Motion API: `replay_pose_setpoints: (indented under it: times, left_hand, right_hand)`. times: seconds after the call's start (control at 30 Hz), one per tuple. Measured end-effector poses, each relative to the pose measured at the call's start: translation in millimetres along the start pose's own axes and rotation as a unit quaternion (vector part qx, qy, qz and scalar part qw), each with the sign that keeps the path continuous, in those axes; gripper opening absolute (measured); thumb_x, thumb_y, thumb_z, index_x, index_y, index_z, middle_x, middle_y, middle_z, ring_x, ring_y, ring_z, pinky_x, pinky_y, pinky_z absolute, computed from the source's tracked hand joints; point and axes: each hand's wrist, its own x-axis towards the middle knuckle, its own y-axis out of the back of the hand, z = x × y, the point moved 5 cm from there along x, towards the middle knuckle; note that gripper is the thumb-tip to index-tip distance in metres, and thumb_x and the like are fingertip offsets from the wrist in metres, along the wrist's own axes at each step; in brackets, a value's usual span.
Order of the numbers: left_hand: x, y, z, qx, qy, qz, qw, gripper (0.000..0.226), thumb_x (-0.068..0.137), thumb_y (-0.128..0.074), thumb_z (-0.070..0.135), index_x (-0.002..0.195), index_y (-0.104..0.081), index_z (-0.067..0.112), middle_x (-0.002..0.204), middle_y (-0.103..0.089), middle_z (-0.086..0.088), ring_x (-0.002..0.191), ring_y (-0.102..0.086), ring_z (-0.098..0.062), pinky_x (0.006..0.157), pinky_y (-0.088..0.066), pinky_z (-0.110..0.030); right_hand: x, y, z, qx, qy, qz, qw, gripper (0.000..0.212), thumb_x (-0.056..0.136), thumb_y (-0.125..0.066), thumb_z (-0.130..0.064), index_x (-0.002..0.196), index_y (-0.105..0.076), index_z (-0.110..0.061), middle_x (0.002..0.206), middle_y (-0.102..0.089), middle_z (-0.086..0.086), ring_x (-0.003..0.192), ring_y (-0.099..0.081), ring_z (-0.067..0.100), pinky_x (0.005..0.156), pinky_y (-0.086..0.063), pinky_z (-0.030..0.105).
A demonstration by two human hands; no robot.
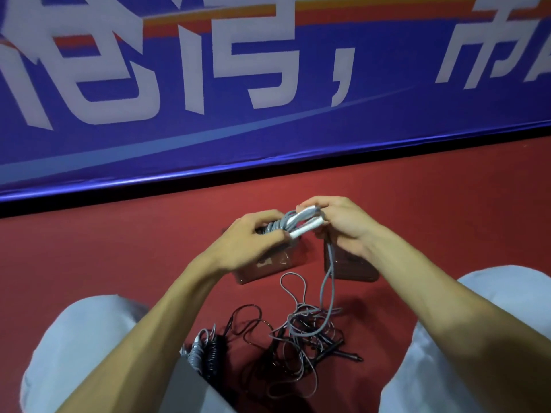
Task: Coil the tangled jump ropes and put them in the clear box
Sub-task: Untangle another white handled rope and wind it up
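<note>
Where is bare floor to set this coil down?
Bare red floor left of the clear box, between banner and left knee; more right of the box, toward the right knee. Crowded between the knees: tangled ropes, finished coils.

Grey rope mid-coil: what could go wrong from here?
1. The grey rope trails a strand into the tangled pile; pulling may tighten knots or drag the pile up.
2. Its wraps sit under the left grip; slackening could let them spring loose.
</note>
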Motion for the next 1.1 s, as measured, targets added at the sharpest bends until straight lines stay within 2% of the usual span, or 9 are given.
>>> replay_pose_setpoints:
  times: [0.07, 0.13, 0.23, 0.33, 0.5, 0.7, 0.83, 0.97, 1.1]
  left_hand:
    - [-0.3, 5.7, 1.8, -0.082, 0.012, 0.038, 0.996, 0.011, 0.086, -0.06, 0.031, 0.092, -0.069, 0.031, 0.08, -0.066, 0.001, 0.068, -0.056, -0.011, 0.059, -0.046, -0.023]
    - [-0.4, 8.9, 2.7, -0.126, 0.028, 0.078, 0.989, 0.02, 0.094, -0.054, 0.014, 0.097, -0.068, 0.03, 0.083, -0.066, 0.006, 0.068, -0.058, -0.007, 0.057, -0.047, -0.017]
    - [-0.8, 10.4, 0.5, -0.19, 0.046, 0.108, 0.975, 0.038, 0.095, -0.052, 0.012, 0.116, -0.063, 0.042, 0.09, -0.07, 0.014, 0.069, -0.06, -0.006, 0.06, -0.048, -0.018]
    - [0.3, 17.7, -1.2, -0.235, 0.061, 0.156, 0.957, 0.038, 0.093, -0.052, 0.011, 0.101, -0.071, 0.043, 0.085, -0.07, 0.009, 0.069, -0.057, -0.013, 0.065, -0.048, -0.027]
    - [0.2, 33.6, -15.1, -0.21, 0.098, 0.238, 0.943, 0.02, 0.094, -0.054, 0.013, 0.088, -0.068, 0.027, 0.072, -0.06, 0.001, 0.065, -0.053, -0.017, 0.05, -0.044, -0.02]
    - [4.8, 35.2, -34.7, 0.01, 0.092, 0.21, 0.973, 0.005, 0.087, -0.065, 0.039, 0.089, -0.061, 0.04, 0.077, -0.066, 0.008, 0.065, -0.058, -0.013, 0.069, -0.05, -0.035]
    - [8.4, 22.4, -36.2, 0.199, 0.119, 0.123, 0.965, 0.027, 0.087, -0.066, 0.038, 0.113, -0.06, 0.037, 0.091, -0.067, 0.004, 0.081, -0.062, -0.021, 0.074, -0.05, -0.036]
    - [5.6, 3.1, -34.8, 0.269, 0.11, 0.008, 0.957, 0.038, 0.075, -0.067, 0.046, 0.111, -0.056, 0.042, 0.093, -0.068, 0.006, 0.085, -0.063, -0.025, 0.073, -0.052, -0.039]
    - [1.7, -11.5, -18.3, 0.266, 0.049, -0.053, 0.961, 0.061, 0.053, -0.045, 0.066, 0.104, -0.061, 0.038, 0.072, -0.061, 0.013, 0.065, -0.052, -0.012, 0.065, -0.047, -0.034]
  right_hand:
    - [1.6, -4.5, -1.0, -0.001, 0.02, 0.0, 1.0, 0.019, 0.091, -0.052, 0.004, 0.089, -0.067, -0.006, 0.068, -0.057, 0.004, 0.045, -0.045, 0.005, 0.041, -0.033, 0.015]
    - [2.6, -8.4, -3.0, -0.012, 0.039, -0.013, 0.999, 0.015, 0.095, -0.052, -0.001, 0.098, -0.066, -0.005, 0.07, -0.057, 0.004, 0.044, -0.041, 0.005, 0.04, -0.031, 0.016]
    - [-1.0, -12.4, -4.6, -0.075, 0.032, -0.044, 0.996, 0.012, 0.098, -0.051, -0.009, 0.094, -0.062, -0.008, 0.075, -0.06, 0.005, 0.042, -0.038, 0.006, 0.037, -0.028, 0.017]
    - [-5.5, -14.8, -1.4, -0.156, 0.011, -0.083, 0.984, 0.01, 0.099, -0.052, -0.017, 0.098, -0.059, -0.01, 0.077, -0.063, 0.004, 0.039, -0.037, 0.006, 0.034, -0.026, 0.015]
    - [-11.4, -10.3, 3.1, -0.345, 0.002, -0.104, 0.933, 0.013, 0.098, -0.054, -0.019, 0.096, -0.057, -0.007, 0.071, -0.063, 0.003, 0.037, -0.046, 0.009, 0.035, -0.038, 0.02]
    - [-29.0, -22.2, -30.5, -0.531, 0.17, -0.064, 0.828, 0.018, 0.098, -0.047, -0.038, 0.087, -0.058, -0.028, 0.071, -0.056, -0.008, 0.071, -0.053, 0.015, 0.068, -0.042, 0.033]
    - [-46.7, -36.8, -36.2, -0.614, 0.271, -0.078, 0.737, 0.02, 0.1, -0.042, -0.034, 0.095, -0.058, -0.022, 0.094, -0.059, -0.006, 0.093, -0.058, 0.022, 0.073, -0.045, 0.037]
    - [-45.0, -34.8, -33.2, -0.613, 0.313, -0.09, 0.72, 0.019, 0.097, -0.051, -0.033, 0.102, -0.065, -0.021, 0.096, -0.061, -0.006, 0.094, -0.059, 0.019, 0.065, -0.034, 0.03]
    - [-37.9, -29.2, -31.8, -0.58, 0.34, -0.045, 0.739, 0.013, 0.092, -0.061, -0.03, 0.098, -0.071, -0.025, 0.093, -0.067, -0.008, 0.091, -0.062, 0.018, 0.065, -0.042, 0.029]
